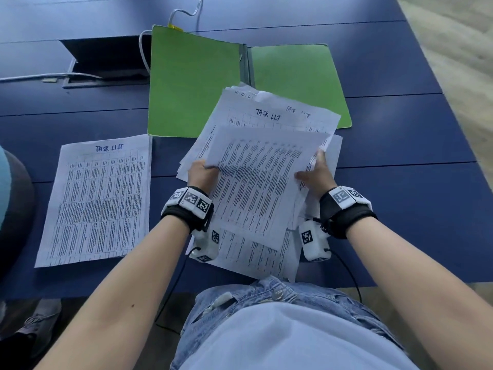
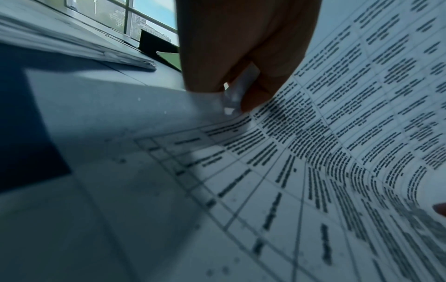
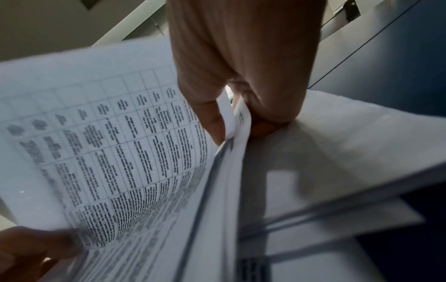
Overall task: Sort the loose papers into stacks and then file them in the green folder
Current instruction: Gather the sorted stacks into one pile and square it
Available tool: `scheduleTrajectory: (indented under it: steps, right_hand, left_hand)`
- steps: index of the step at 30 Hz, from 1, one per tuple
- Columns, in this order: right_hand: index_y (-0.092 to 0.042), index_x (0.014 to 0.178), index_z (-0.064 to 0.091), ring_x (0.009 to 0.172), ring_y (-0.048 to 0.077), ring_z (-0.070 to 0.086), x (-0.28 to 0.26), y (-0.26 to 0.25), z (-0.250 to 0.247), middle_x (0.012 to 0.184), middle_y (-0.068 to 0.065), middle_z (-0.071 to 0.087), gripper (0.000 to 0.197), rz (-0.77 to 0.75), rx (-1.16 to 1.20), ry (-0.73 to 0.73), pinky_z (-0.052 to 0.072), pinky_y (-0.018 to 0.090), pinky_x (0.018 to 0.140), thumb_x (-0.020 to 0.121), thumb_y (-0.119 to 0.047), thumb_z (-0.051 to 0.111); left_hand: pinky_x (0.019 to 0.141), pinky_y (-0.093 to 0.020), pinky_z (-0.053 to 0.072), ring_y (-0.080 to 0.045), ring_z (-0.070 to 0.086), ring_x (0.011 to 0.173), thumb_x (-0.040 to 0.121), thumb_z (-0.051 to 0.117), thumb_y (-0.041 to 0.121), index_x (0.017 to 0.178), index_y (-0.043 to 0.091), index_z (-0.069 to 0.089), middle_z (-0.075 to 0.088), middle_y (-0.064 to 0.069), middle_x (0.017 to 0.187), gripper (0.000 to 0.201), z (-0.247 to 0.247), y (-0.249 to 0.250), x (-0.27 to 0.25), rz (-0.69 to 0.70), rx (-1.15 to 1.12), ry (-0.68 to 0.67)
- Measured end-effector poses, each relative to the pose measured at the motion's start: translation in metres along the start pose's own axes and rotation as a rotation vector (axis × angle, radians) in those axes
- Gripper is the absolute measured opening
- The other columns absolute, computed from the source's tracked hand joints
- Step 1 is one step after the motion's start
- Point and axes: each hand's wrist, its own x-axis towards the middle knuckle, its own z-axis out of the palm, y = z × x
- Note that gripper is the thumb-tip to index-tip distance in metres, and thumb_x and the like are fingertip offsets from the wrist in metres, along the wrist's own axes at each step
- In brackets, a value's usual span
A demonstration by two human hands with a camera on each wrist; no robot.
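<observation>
The green folder (image 1: 192, 84) lies open at the back of the blue table. A neat stack headed "Task List" (image 1: 98, 198) sits at the left. A messy pile of loose papers (image 1: 269, 113) lies in the middle, overlapping the folder's right flap. Above the pile, both hands hold one printed sheet (image 1: 261, 182). My left hand (image 1: 206, 168) pinches its left edge, and the pinch also shows in the left wrist view (image 2: 231, 93) on the curling sheet (image 2: 362, 118). My right hand (image 1: 312, 166) grips the right edge, thumb on top. My right hand (image 3: 231, 122) holds the sheet (image 3: 108, 143) among other paper edges.
An open cable box (image 1: 106, 62) is sunk into the table (image 1: 400, 129) at the back left, with white cables (image 1: 145, 52) running past the folder. The table's near edge is at my waist. A shoe (image 1: 40, 324) shows on the floor at the left.
</observation>
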Motion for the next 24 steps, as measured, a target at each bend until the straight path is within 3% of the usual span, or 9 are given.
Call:
scheduleTrajectory:
  steps: [3,6,8,11,13,16,18,21,24]
  right_hand:
    - [-0.017,0.142,0.006,0.101,0.020,0.049,-0.002,0.000,0.001,0.115,0.005,0.044,0.085,-0.023,0.102,0.020,0.047,0.029,0.075,0.079,0.015,0.053]
    - [-0.012,0.145,-0.014,0.141,0.020,0.018,-0.001,-0.005,0.005,0.155,0.012,0.007,0.107,0.000,0.085,0.046,0.024,0.036,0.115,0.077,0.005,0.067]
    - [-0.005,0.145,0.004,0.139,0.027,0.027,0.001,-0.006,0.008,0.152,0.017,0.022,0.090,0.045,0.066,0.066,0.027,0.044,0.115,0.078,0.006,0.063]
    - [0.004,0.116,0.053,0.100,0.024,0.059,-0.002,-0.015,0.006,0.107,0.013,0.060,0.036,-0.073,-0.030,0.035,0.048,0.041,0.095,0.080,0.012,0.053]
    - [0.007,0.109,0.057,0.078,0.016,0.057,-0.007,-0.028,0.001,0.088,0.006,0.059,0.026,-0.143,0.017,-0.002,0.049,0.030,0.078,0.084,0.011,0.050]
    - [0.006,0.099,0.060,0.073,0.017,0.053,-0.013,-0.051,-0.009,0.079,0.005,0.059,0.017,-0.259,0.141,0.041,0.044,0.029,0.071,0.083,0.000,0.057]
    - [-0.005,0.093,0.060,0.072,0.011,0.058,-0.017,-0.067,-0.012,0.074,-0.007,0.065,0.012,-0.365,0.214,0.101,0.047,0.024,0.069,0.081,-0.004,0.058]
    - [0.004,0.112,0.051,0.089,0.014,0.061,-0.030,-0.103,-0.010,0.098,0.004,0.064,0.024,-0.537,0.219,0.295,0.049,0.020,0.079,0.088,0.001,0.050]
    - [0.014,0.134,0.029,0.129,0.035,0.042,-0.048,-0.134,-0.009,0.138,0.028,0.041,0.056,-0.678,0.279,0.436,0.035,0.033,0.109,0.094,-0.020,0.047]
  left_hand:
    - [0.060,-0.015,0.047,-0.021,0.054,0.074,0.080,0.047,0.002,0.104,0.005,0.061,0.057,-0.005,0.082,0.028,0.000,0.002,0.006,-0.008,-0.113,-0.034]
    - [0.090,-0.032,0.041,-0.024,0.048,0.103,0.085,0.044,-0.005,0.136,0.007,0.036,0.045,-0.011,0.110,0.053,0.001,0.007,0.012,-0.031,-0.124,-0.096]
    - [0.096,-0.034,0.039,-0.027,0.048,0.114,0.087,0.045,-0.005,0.136,0.001,0.032,0.045,-0.014,0.118,0.051,0.003,0.011,0.013,-0.074,-0.118,-0.147]
    - [0.103,-0.037,0.038,-0.031,0.045,0.126,0.088,0.054,0.004,0.132,-0.005,0.037,0.045,-0.018,0.134,0.049,0.007,0.013,0.015,-0.051,-0.094,-0.157]
    - [0.106,-0.036,0.039,-0.029,0.044,0.127,0.084,0.064,0.020,0.136,-0.001,0.030,0.040,-0.019,0.138,0.066,0.001,0.018,0.018,-0.024,-0.175,-0.084]
    - [0.089,-0.029,0.051,-0.024,0.056,0.111,0.068,0.077,0.038,0.129,0.000,0.033,0.051,-0.016,0.125,0.084,-0.016,0.033,0.020,0.054,-0.466,-0.159]
    - [0.076,-0.021,0.053,-0.018,0.059,0.091,0.080,0.069,0.027,0.120,-0.003,0.044,0.059,-0.009,0.103,0.056,-0.023,0.049,0.014,0.190,-0.509,-0.202]
    - [0.066,-0.015,0.050,-0.010,0.053,0.076,0.089,0.055,0.005,0.093,0.009,0.052,0.055,-0.002,0.086,0.006,-0.027,0.092,-0.004,0.404,-0.517,-0.011]
    - [0.072,-0.019,0.052,-0.015,0.057,0.082,0.087,0.058,0.006,0.087,0.017,0.053,0.059,-0.006,0.090,0.012,-0.035,0.133,-0.022,0.627,-0.582,0.139]
